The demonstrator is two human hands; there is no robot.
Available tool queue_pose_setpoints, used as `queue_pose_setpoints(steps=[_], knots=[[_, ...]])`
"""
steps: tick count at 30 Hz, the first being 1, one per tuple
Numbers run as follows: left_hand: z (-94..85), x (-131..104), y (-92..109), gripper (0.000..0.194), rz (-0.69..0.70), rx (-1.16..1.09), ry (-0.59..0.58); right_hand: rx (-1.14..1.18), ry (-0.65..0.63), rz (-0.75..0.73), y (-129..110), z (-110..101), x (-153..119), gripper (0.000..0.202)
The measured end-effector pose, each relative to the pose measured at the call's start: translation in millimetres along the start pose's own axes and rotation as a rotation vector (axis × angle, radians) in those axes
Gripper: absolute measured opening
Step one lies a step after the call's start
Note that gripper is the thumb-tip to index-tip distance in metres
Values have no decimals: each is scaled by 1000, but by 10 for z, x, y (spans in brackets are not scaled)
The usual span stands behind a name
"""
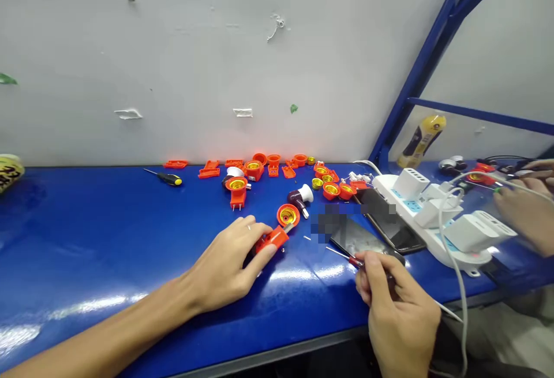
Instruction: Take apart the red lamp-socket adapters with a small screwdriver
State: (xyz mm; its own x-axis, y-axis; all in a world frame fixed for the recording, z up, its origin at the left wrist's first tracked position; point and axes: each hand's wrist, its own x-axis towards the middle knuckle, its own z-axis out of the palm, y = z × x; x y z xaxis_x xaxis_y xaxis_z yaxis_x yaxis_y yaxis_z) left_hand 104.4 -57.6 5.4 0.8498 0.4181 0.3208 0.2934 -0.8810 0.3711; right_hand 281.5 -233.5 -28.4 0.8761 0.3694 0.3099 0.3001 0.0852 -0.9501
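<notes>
Socket (273, 239) is pinched by the left hand (228, 262), screwdriver (355, 261) by the right hand (396, 303); loose pin (307, 238) could be flicked away by its tip.

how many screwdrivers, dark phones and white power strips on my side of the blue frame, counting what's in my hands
screwdrivers: 2, one in the right hand
dark phones: 2
white power strip: 1
total: 5

We are in a workshop, because we see a blue workbench (108, 222) with screwdrivers (169, 179) and many orange socket parts (253, 168).
</notes>
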Motion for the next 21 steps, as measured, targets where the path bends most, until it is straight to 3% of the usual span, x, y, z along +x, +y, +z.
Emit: queue_pose_setpoints(steps=[3,7,10,14,18,21], knots=[[-3,10,-23,40,-61,-81,-22,42,-11,8,23,-18,9,33],[-3,23,-15,34,-71,-32,1,35,-25,-39,67,-25,4,27],[-19,18,30,23,6,21,47,152,14,-97,74,2,-9,22],[-36,-20,118,16,209,-6,161,406,89,-156,47,27,13,17],[-4,-71,181,17,372,14,54,547,-34,-241,-31,17,77,20],[28,-92,192,19,368,16,22,525,-141,-321,-118,74,86,21]])
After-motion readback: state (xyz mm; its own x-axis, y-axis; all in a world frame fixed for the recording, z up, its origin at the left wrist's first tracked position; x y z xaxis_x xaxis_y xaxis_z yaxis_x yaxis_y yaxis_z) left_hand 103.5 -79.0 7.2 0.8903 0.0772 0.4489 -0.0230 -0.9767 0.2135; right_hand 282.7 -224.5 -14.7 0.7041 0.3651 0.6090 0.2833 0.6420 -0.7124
